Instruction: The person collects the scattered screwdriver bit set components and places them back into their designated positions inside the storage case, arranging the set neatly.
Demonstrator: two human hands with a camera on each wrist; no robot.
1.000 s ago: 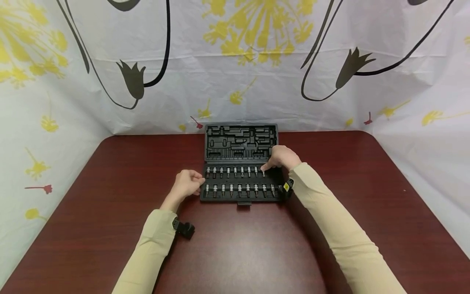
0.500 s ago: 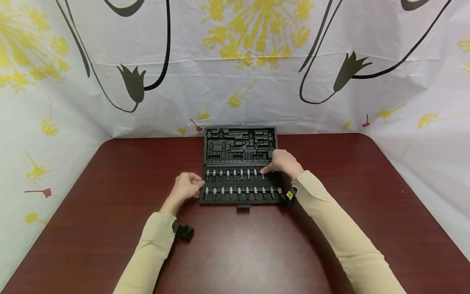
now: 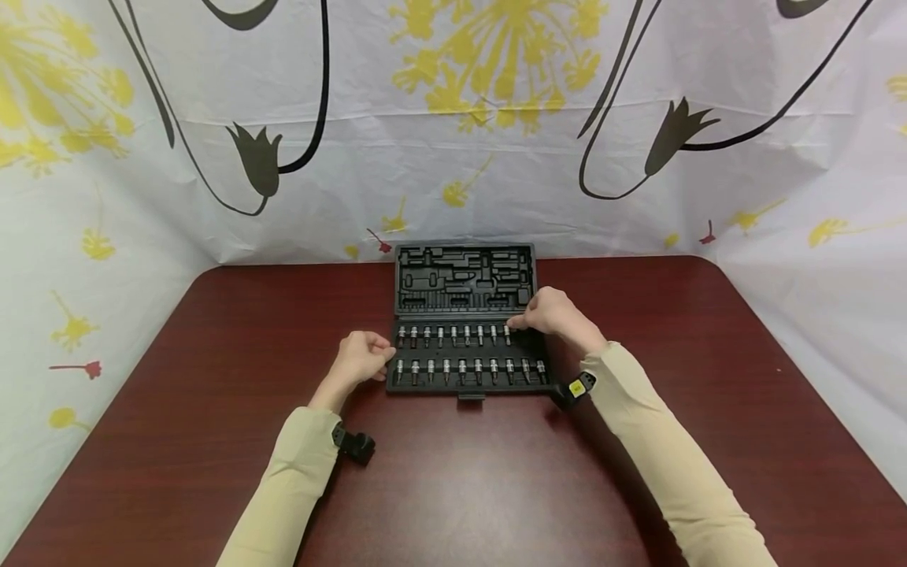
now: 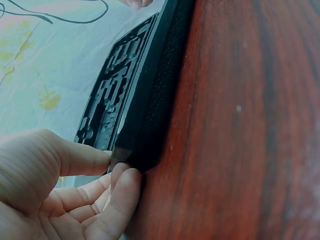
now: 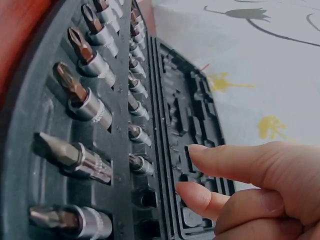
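Observation:
A black plastic case [image 3: 453, 352] lies open on the table, holding two rows of silver bit sockets. My left hand [image 3: 357, 358] pinches the case's left edge between thumb and fingers, as the left wrist view shows close up. Over the right end of the back row hovers my right hand [image 3: 556, 315]. Its thumb and index finger are extended and apart, with nothing between them; other fingers are bent. The last bit socket [image 5: 141, 164] in the back row sits in its slot near those fingertips. Past it are vacant slots [image 5: 145, 198].
Behind the bits, the moulded lid [image 3: 464, 276] leans back toward the patterned cloth [image 3: 453, 157]. A latch [image 3: 471, 396] sticks out at the case's front. Dark red tabletop [image 3: 453, 472] surrounds the case.
My right hand has let go of the last bit socket in the back row and drawn slightly to the right. The left hand stays on the case's edge.

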